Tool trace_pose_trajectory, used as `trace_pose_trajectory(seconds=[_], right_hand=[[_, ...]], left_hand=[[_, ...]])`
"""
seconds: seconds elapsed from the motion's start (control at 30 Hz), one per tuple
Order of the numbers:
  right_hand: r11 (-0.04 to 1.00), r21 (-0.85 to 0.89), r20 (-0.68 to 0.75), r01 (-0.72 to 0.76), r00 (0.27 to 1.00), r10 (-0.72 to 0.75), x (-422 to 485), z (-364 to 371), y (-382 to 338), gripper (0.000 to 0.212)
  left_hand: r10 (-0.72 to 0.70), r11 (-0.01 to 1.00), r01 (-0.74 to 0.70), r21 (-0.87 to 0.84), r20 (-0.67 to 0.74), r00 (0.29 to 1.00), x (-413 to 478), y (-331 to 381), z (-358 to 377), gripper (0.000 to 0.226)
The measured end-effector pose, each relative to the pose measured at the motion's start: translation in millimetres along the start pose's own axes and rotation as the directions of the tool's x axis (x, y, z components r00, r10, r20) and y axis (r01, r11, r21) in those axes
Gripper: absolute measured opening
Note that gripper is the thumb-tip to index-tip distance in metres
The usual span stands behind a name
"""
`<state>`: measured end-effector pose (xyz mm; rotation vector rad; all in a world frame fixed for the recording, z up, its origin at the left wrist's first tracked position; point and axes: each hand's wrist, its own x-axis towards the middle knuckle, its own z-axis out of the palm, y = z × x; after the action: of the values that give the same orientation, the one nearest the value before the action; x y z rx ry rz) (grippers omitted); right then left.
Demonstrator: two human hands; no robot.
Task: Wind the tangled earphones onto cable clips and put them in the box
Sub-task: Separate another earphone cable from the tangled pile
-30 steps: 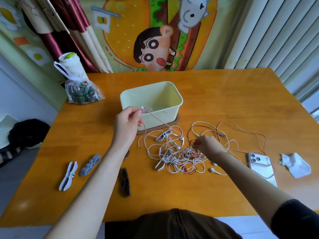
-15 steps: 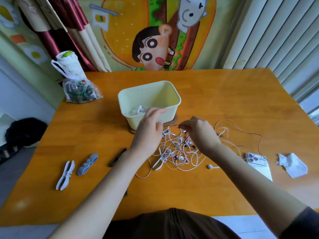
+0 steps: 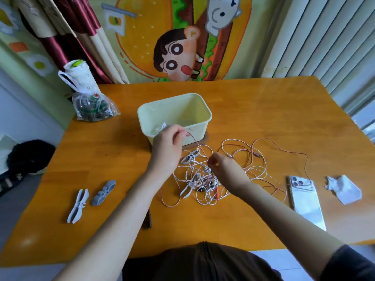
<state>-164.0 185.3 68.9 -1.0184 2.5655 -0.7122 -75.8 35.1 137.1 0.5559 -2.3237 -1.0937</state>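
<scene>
A tangle of white and pink earphone cables (image 3: 205, 179) lies on the orange table in front of the pale yellow box (image 3: 205, 110). My left hand (image 3: 168, 147) is raised before the box and pinches a pink cable that runs down to the pile. Over the knot, my right hand (image 3: 225, 171) pinches the same strand between thumb and fingers. Two grey cable clips (image 3: 78, 205) (image 3: 103, 192) lie at the left of the table; more clips sit inside the tangle. A wound bundle (image 3: 160, 128) shows in the box.
A white phone (image 3: 306, 201) and a crumpled tissue (image 3: 345, 189) lie to the right. A plastic bag (image 3: 91, 106) stands at the back left. A dark clip (image 3: 148, 219) lies near my left forearm. The box sits on a brown coaster (image 3: 203, 142).
My left hand has lifted with a pink cable drawn taut from the pile. My right hand has shifted slightly toward me over the knot, and loops have spread out to the right.
</scene>
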Motion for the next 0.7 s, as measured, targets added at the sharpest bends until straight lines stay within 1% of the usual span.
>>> trace_pose_trajectory(seconds=[0.1, 0.17, 0.23, 0.27, 0.3, 0.33, 0.37, 0.4, 0.43, 0.47, 0.5, 0.53, 0.57, 0.6, 0.63, 0.67, 0.7], right_hand=[[0.997, -0.045, 0.097, -0.06, 0.993, 0.064, -2, 4, 13, 0.02], [0.995, -0.058, 0.137, -0.077, 0.987, 0.084, -2, 5, 19, 0.023], [0.994, -0.073, 0.14, -0.087, 0.985, 0.096, 0, 2, 22, 0.024], [0.993, -0.075, 0.12, -0.086, 0.988, 0.095, 1, 0, 23, 0.024], [0.994, -0.069, 0.094, -0.09, 0.991, 0.096, 3, -3, 23, 0.024], [0.995, -0.058, 0.057, -0.083, 0.995, 0.086, 5, -6, 23, 0.024], [0.996, -0.05, 0.021, -0.074, 0.997, 0.075, 7, -9, 22, 0.023], [0.997, -0.045, -0.018, -0.058, 0.998, 0.058, 9, -11, 21, 0.023], [0.998, -0.041, -0.052, -0.046, 0.998, 0.044, 10, -14, 20, 0.023], [0.999, -0.042, -0.085, -0.029, 0.996, 0.026, 12, -16, 19, 0.022], [0.999, -0.049, -0.11, -0.018, 0.994, 0.012, 13, -18, 17, 0.022], [0.998, -0.063, -0.126, -0.01, 0.992, 0.002, 14, -20, 15, 0.022], [0.997, -0.078, -0.129, -0.009, 0.992, -0.001, 16, -22, 12, 0.022], [0.996, -0.093, -0.121, -0.007, 0.993, -0.004, 17, -24, 8, 0.022], [0.994, -0.109, -0.102, -0.002, 0.995, -0.009, 18, -25, 4, 0.021], [0.992, -0.124, -0.082, 0.01, 0.996, -0.021, 18, -26, -2, 0.021], [0.99, -0.138, -0.061, 0.025, 0.998, -0.034, 17, -26, -9, 0.022]], left_hand=[[-0.017, 0.992, -0.002, -0.123, -0.15, 0.989, 3, 2, -13, 0.017], [-0.039, 0.986, 0.008, -0.164, -0.189, 0.981, 3, -3, -18, 0.018], [-0.068, 0.987, 0.04, -0.153, -0.181, 0.981, 4, -13, -18, 0.019], [-0.1, 0.988, 0.082, -0.133, -0.136, 0.986, 4, -21, -18, 0.02], [-0.148, 0.985, 0.143, -0.095, -0.049, 0.988, 4, -30, -17, 0.022], [-0.211, 0.977, 0.213, -0.018, 0.072, 0.975, 3, -39, -17, 0.023], [-0.281, 0.959, 0.266, 0.098, 0.213, 0.936, 1, -51, -15, 0.025], [-0.347, 0.931, 0.278, 0.235, 0.34, 0.874, -2, -64, -13, 0.026], [-0.417, 0.892, 0.275, 0.358, 0.423, 0.804, -6, -76, -10, 0.028], [-0.487, 0.849, 0.28, 0.449, 0.455, 0.745, -11, -84, -8, 0.033], [-0.541, 0.813, 0.304, 0.496, 0.451, 0.71, -16, -89, -6, 0.039], [-0.56, 0.801, 0.335, 0.496, 0.423, 0.712, -19, -90, -4, 0.047], [-0.538, 0.815, 0.347, 0.465, 0.379, 0.753, -19, -88, -2, 0.053], [-0.479, 0.847, 0.333, 0.414, 0.325, 0.815, -18, -82, -2, 0.055], [-0.399, 0.89, 0.298, 0.345, 0.273, 0.875, -15, -75, 0, 0.052], [-0.319, 0.929, 0.251, 0.27, 0.245, 0.916, -13, -65, 1, 0.045], [-0.251, 0.958, 0.204, 0.2, 0.251, 0.935, -11, -55, 3, 0.038]])
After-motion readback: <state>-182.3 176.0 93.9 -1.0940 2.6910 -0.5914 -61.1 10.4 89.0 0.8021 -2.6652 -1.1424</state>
